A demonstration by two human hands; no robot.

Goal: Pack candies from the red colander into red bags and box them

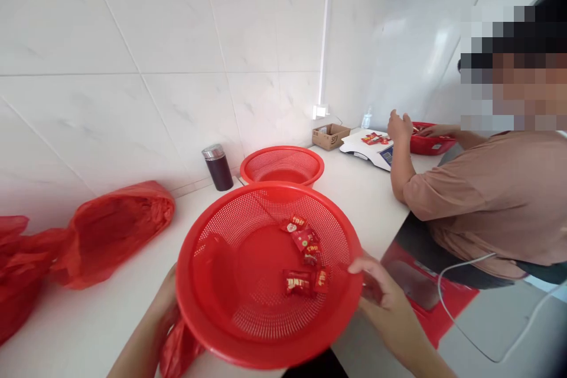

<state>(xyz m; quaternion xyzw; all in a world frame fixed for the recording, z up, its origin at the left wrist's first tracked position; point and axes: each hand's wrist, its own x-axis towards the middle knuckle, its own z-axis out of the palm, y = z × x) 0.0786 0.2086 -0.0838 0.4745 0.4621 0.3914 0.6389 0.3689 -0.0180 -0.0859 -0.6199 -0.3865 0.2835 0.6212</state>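
A red perforated plastic basket (248, 260) is tilted toward me, with several small red-wrapped candies (305, 242) lying on its right side. My right hand (376, 286) grips the basket's right rim, thumb over the edge. My left hand (169, 295) supports the left side from outside; its fingers are mostly hidden behind the basket. Below that hand, a crumpled red plastic bag (179, 345) shows beside the basket's lower left edge. Behind the held basket stands a second red basket (283, 156) on the white table.
Red plastic bags (119, 230) lie at the left. A dark lidded cup (218, 168) stands by the wall. Farther right are a cardboard box (330, 137), a white scale (361, 144) with red packets, and a red bin (429, 143) where a seated person (491, 189) works.
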